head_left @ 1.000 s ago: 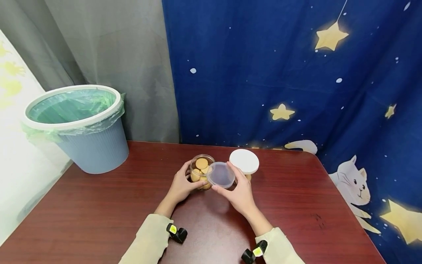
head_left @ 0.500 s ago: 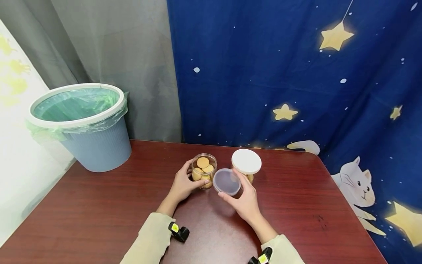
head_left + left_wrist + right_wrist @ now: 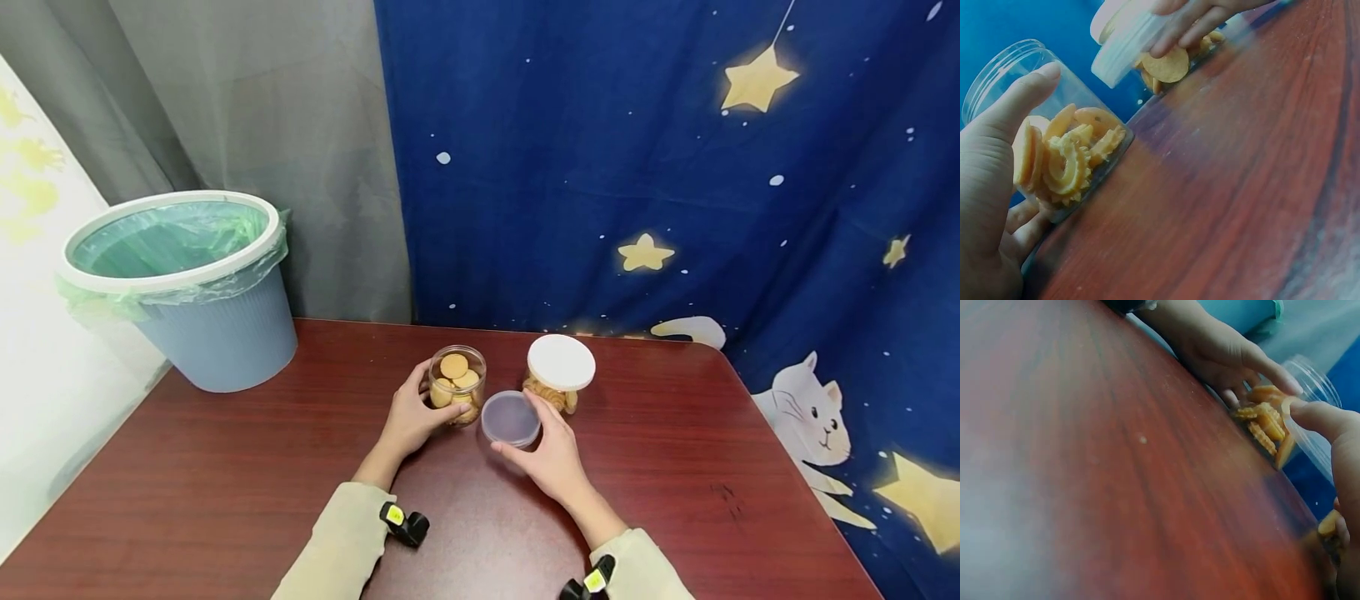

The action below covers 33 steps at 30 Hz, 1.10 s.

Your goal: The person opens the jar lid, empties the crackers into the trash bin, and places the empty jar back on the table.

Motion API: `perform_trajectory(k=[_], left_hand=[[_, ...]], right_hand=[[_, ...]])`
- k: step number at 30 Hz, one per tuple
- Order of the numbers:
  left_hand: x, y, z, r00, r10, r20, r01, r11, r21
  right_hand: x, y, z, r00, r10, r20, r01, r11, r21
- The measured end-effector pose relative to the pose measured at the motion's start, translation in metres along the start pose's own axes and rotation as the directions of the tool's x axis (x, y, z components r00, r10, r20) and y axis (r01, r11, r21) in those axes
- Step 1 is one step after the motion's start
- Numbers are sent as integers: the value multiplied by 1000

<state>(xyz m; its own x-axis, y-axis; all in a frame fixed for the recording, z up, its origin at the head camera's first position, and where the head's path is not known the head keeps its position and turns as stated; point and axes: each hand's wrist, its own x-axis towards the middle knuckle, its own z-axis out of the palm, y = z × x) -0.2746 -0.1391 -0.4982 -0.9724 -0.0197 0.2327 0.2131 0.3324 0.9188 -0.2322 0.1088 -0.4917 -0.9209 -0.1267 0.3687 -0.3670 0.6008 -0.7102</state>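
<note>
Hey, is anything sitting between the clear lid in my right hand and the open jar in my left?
No, nothing visible stands between the clear lid and the open jar. Your left hand holds the jar with its thumb below the rim, and the white-lidded jar stands beyond the lid, off to the right.

Head cam sits high and wide, facing forward and down over the red-brown wooden table (image 3: pixel 225 467). Wrist cams sit low, close, tilted: left faces rightward, right leftward, both catching the open clear cylindrical plastic jar (image 3: pixel 1071 122).
</note>
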Motion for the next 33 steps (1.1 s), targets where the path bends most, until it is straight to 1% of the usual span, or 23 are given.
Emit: perform_trajectory(k=[6, 10, 17, 20, 25, 31, 33], left_hand=[[0, 1, 1, 1000, 7, 5, -7, 1000, -17], [-1, 2, 1, 1000, 4, 1, -4, 1000, -17], [0, 4, 2, 1000, 6, 11, -5, 1000, -27], [2, 3, 4, 1000, 7, 12, -7, 1000, -21], [1, 2, 8, 1000, 3, 29, -3, 1000, -7], [1, 3, 7, 1000, -5, -6, 5, 1000, 13], [2, 3, 6, 1000, -13, -3, 13, 1000, 20]], right_hand=[[9, 5, 3, 992, 123, -17, -122, 992, 12], [17, 8, 7, 989, 145, -3, -145, 989, -4], [35, 11, 15, 995, 97, 4, -96, 989, -112], [39, 12, 17, 994, 109, 17, -106, 984, -143], [39, 13, 19, 990, 139, 36, -128, 968, -216], [43, 13, 24, 994, 82, 67, -59, 956, -288], [45, 13, 25, 995, 72, 75, -47, 954, -298]])
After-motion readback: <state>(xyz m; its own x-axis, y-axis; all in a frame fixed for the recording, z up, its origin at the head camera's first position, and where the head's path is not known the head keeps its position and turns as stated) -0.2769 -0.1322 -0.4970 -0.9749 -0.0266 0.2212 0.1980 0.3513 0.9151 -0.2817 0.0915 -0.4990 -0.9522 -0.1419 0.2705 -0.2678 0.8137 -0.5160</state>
